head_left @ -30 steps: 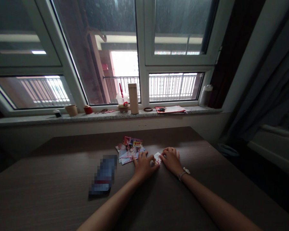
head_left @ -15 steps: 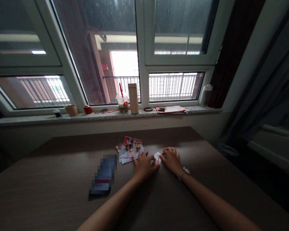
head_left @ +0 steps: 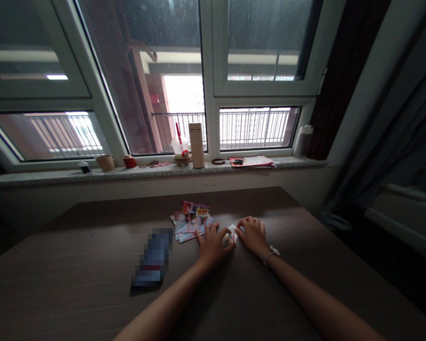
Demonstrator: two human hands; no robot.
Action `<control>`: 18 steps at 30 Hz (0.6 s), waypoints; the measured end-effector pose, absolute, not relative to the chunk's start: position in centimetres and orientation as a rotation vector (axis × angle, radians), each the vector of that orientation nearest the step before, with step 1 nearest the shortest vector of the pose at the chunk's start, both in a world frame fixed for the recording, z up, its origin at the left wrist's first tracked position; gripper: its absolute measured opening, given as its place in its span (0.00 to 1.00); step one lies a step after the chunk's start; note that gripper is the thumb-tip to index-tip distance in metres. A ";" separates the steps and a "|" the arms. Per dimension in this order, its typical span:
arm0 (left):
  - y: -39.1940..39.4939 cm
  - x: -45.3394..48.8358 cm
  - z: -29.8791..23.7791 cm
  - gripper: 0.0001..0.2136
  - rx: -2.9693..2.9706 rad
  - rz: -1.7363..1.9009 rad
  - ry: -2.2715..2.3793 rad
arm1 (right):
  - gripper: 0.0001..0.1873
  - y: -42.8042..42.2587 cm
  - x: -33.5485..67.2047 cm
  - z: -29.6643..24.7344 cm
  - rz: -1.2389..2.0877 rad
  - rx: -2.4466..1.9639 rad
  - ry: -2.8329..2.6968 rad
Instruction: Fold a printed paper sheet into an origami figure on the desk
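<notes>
While both forearms stretch over the dark wood-grain table [head_left: 74, 265], an oblong blue-black object [head_left: 152, 258], blurred by pixel blocks, lies to the left of the left fingers, well apart from them. A thin bracelet [head_left: 270, 256] with a pale charm circles the right wrist, behind the right fingers. The left hand [head_left: 215, 244] rests palm down, its thumb and forefinger spread apart at the tips; the right hand [head_left: 252, 235] curls low over the tabletop, its thumb and forefinger close together. Between the two sets of fingertips lies a small white paper piece with coloured print [head_left: 231, 234], its left side within the gap of the left thumb and forefinger, its right edge meeting the right fingertips. Whether either hand actually pinches it, I cannot tell. Just beyond and left of the left fingers, touching or nearly so, is a loose pile of glossy printed picture cards [head_left: 192, 225]. Far ahead of all the fingers, on the speckled stone windowsill [head_left: 156, 173], stand a tan thermos flask [head_left: 196, 147] and a clear plastic cup with a red straw [head_left: 179, 149]; black-handled scissors [head_left: 237, 162] lie to their right, over papers [head_left: 256, 161].
</notes>
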State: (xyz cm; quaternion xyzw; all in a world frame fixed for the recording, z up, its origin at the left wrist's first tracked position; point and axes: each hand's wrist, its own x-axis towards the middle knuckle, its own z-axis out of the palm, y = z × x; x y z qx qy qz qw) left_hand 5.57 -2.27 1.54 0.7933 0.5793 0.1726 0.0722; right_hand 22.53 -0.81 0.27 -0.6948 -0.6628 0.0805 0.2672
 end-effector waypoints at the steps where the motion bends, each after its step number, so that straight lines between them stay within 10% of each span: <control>1: -2.3 5.6 1.5 0.17 2.386 0.523 1.730 | 0.09 -0.8 22.5 0.3 0.218 -1.876 -1.791; 18: -2.6 5.4 1.7 0.14 2.412 0.567 1.774 | 0.12 -0.6 23.7 0.2 0.320 -1.773 -1.699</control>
